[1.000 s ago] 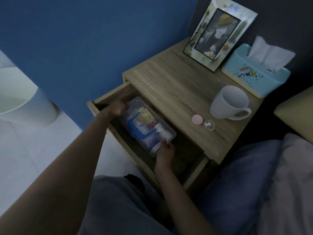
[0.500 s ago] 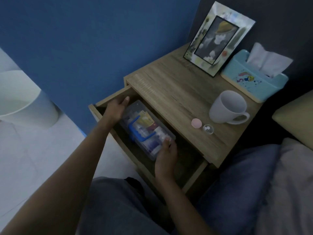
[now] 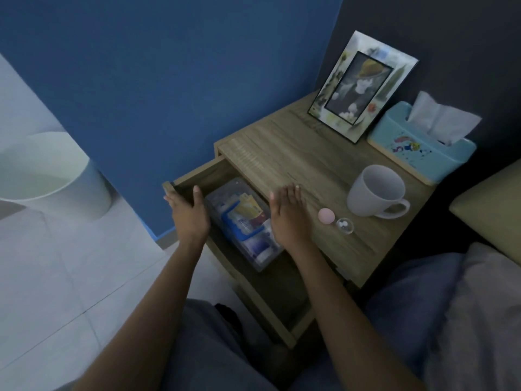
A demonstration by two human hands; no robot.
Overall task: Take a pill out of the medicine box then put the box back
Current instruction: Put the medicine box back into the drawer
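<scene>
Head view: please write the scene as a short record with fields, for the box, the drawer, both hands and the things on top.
medicine box: clear, lying in the drawer
drawer: open
left hand: open, empty, above the drawer's left side
right hand: open, empty, above the box's right end
nightstand top: white mug, pink lid, small clear container with white pills, photo frame, tissue box

Picture frame [image 3: 362,87], tissue box [image 3: 417,146], white mug [image 3: 376,191] on nightstand [image 3: 296,153]; white bin [image 3: 53,176] on floor.
</scene>
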